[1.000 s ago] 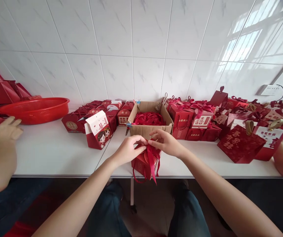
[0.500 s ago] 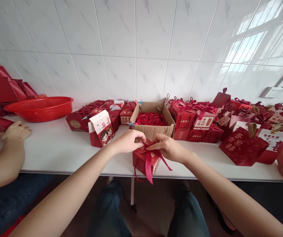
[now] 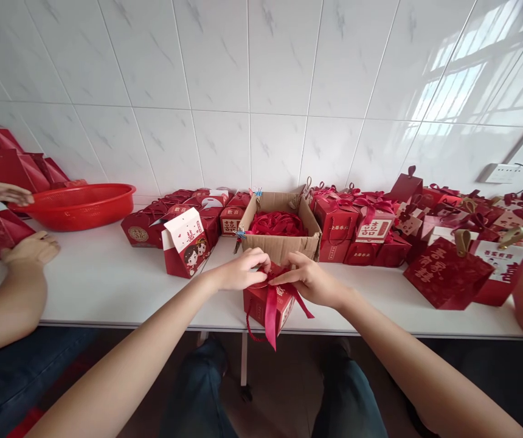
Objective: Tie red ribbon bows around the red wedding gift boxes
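Observation:
A small red gift box [image 3: 256, 309] with gold lettering and a twisted cord handle stands near the table's front edge. A red ribbon [image 3: 271, 316] lies over its top, with one tail hanging past the table edge and another out to the right. My left hand [image 3: 243, 269] is closed at the top left of the box, its fingertips pinching the ribbon. My right hand [image 3: 309, 277] pinches the ribbon from the other side, thumb and forefinger together. The fingertips partly hide where the ribbon crosses.
Behind the box is a cardboard carton [image 3: 284, 245] of red ribbons. Red boxes [image 3: 140, 231] are at left, more boxes [image 3: 339, 225] at right, and a white-and-red box [image 3: 187, 243] nearer. A red basin [image 3: 83, 207] stands left. Co-workers' hands [image 3: 33, 248] show at both sides.
My fingers have shifted slightly on the ribbon and its front tail hangs a little lower. At left, a co-worker's other hand has come into view by the basin.

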Available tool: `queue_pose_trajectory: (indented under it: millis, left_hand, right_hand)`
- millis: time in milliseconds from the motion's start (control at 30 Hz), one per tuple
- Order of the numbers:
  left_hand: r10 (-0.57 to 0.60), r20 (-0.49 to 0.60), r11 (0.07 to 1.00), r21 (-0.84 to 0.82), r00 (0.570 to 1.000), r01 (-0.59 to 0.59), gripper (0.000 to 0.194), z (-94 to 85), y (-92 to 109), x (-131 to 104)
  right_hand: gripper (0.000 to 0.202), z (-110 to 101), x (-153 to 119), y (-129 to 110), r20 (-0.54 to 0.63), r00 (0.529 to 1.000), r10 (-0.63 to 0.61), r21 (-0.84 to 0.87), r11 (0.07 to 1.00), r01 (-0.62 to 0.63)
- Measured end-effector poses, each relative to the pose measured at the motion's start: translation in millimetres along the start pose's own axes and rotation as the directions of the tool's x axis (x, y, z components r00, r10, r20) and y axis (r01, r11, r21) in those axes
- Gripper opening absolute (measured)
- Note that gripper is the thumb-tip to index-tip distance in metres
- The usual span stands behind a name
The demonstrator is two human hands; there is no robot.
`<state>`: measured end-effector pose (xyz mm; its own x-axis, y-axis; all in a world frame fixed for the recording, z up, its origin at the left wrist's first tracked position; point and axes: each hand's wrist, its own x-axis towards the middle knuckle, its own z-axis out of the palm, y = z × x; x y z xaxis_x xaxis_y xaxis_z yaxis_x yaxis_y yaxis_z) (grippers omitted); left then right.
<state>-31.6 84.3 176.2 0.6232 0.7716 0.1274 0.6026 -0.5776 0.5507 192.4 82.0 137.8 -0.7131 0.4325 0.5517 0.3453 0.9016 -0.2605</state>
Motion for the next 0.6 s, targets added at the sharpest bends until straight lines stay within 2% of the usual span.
queue_pose_trajectory:
  millis: [167, 333, 600]
  left_hand:
    - [0.011, 0.006, 1.0, -0.028, 1.0, -0.011, 0.008, 4.4, 0.6, 3.8]
    - [0.028, 0.002, 0.996, -0.084, 1.0, -0.027, 0.006, 10.2, 1.4, 6.8]
    - [-0.019, -0.07, 0.993, -0.114, 0.997, 0.011, 0.015, 9.6, -19.9, 10.1]
  right_hand:
    - [0.043, 4.0, -1.0, 4.4, -0.047, 0.998, -0.042, 0.031, 0.999, 0.044]
    - [0.042, 6.1, -2.2, 4.4, -0.039, 0.998, -0.042, 0.026, 0.999, 0.043]
    - [0.042, 9.1, -5.0, 8.4, 0.01, 1.0, -0.015, 0.065, 0.998, 0.014]
